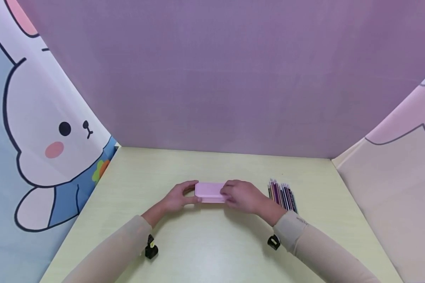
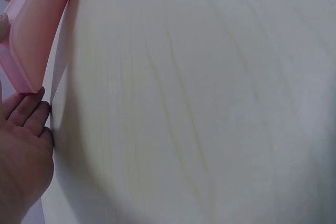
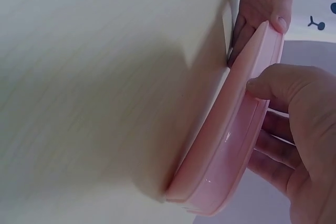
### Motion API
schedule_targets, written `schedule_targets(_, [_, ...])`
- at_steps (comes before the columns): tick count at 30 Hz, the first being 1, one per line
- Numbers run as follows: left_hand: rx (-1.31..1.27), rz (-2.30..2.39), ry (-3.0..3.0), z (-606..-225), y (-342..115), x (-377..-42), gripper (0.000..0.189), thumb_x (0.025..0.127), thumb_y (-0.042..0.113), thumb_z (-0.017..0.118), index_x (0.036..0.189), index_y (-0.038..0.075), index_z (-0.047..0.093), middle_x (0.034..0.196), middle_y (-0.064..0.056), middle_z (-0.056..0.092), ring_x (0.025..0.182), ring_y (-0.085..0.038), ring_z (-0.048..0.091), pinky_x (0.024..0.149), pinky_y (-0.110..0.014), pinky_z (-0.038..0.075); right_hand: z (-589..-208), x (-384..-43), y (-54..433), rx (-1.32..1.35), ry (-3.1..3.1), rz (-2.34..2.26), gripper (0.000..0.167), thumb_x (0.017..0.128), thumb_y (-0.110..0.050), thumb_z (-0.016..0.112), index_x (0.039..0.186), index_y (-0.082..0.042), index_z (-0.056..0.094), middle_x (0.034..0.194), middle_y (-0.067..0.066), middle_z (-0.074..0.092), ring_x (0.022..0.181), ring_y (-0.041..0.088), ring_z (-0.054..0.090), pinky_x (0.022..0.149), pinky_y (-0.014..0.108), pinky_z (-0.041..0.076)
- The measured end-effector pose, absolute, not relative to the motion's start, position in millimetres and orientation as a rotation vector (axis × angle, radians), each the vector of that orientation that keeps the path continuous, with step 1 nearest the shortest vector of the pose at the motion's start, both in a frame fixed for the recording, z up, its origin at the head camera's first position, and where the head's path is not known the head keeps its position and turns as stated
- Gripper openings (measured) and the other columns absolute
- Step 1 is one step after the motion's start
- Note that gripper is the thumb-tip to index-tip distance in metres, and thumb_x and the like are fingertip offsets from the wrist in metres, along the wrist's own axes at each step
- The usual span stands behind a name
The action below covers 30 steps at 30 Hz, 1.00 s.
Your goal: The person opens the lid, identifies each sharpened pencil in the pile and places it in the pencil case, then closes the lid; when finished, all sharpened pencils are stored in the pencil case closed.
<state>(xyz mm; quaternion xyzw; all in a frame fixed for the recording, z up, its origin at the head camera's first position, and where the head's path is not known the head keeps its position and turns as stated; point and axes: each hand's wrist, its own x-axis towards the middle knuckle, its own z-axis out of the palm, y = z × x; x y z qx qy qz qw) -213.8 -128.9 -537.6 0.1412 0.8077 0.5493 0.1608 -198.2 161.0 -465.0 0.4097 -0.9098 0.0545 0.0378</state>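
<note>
A pink plastic pencil case (image 1: 208,190) with its lid down lies near the middle of the table, long side facing me. My left hand (image 1: 177,195) holds its left end, thumb at the near corner and fingers at the far one. Over the right part comes my right hand (image 1: 244,196), fingers on the lid. In the right wrist view, the thumb of the right hand (image 3: 315,124) presses on the long side of the case (image 3: 226,140) while the other fingers reach behind it. The left wrist view catches one end of the case (image 2: 42,24) beside the left fingers.
Several pencils (image 1: 282,196) lie in a row on the table to the right, close by the right forearm. The pale wooden table (image 1: 198,243) meets a purple backdrop (image 1: 226,78) at the back. Panels with cartoon prints stand on both sides.
</note>
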Motion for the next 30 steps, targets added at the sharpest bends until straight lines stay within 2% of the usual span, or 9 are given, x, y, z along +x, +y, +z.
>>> schedule_targets(8, [0.425, 1.562, 2.322, -539, -126, -215, 0.079, 0.091, 0.033, 0.08, 0.153, 0.001, 0.044, 0.152, -0.018, 0.052, 0.144, -0.036, 0.047, 0.122, -0.05, 0.035, -463, -199, 154, 1.283, -2.689, -0.004, 0.022, 0.083, -0.021, 0.078, 0.103, -0.012, 0.076, 0.1, 0.001, 0.076, 0.087, 0.015, 0.072, 0.076, 0.029, 0.062])
schedule_targets(16, [0.419, 1.55, 2.313, -539, -125, -212, 0.081, 0.089, 0.031, 0.082, 0.153, 0.001, 0.043, 0.153, -0.018, 0.051, 0.145, -0.036, 0.045, 0.123, -0.049, 0.034, -460, -195, 148, 1.272, -2.701, -0.06, 0.02, 0.084, -0.021, 0.078, 0.1, -0.011, 0.076, 0.094, 0.002, 0.076, 0.079, 0.015, 0.071, 0.071, 0.031, 0.062])
schedule_targets(21, [0.396, 1.505, 2.33, -537, -123, -212, 0.088, 0.083, 0.036, 0.087, 0.154, 0.005, 0.045, 0.156, -0.013, 0.05, 0.148, -0.033, 0.042, 0.125, -0.048, 0.031, -462, -196, 147, 1.295, -2.692, -0.135, 0.022, 0.085, -0.023, 0.079, 0.103, -0.012, 0.074, 0.092, 0.001, 0.075, 0.076, 0.013, 0.069, 0.068, 0.029, 0.06])
schedule_targets(25, [0.384, 1.481, 2.36, -537, -121, -213, 0.088, 0.082, 0.039, 0.087, 0.153, 0.006, 0.046, 0.155, -0.013, 0.05, 0.147, -0.034, 0.043, 0.124, -0.051, 0.032, -462, -197, 146, 1.351, -2.661, -0.233, 0.026, 0.087, -0.025, 0.079, 0.108, -0.01, 0.074, 0.095, 0.002, 0.076, 0.079, 0.015, 0.071, 0.069, 0.029, 0.061])
schedule_targets(30, [0.356, 1.442, 2.398, -537, -121, -212, 0.088, 0.081, 0.042, 0.087, 0.152, 0.008, 0.048, 0.154, -0.013, 0.052, 0.146, -0.034, 0.044, 0.123, -0.052, 0.033, -463, -196, 145, 1.398, -2.606, -0.345, 0.024, 0.091, -0.022, 0.075, 0.111, -0.009, 0.071, 0.099, 0.004, 0.075, 0.081, 0.016, 0.071, 0.068, 0.03, 0.062])
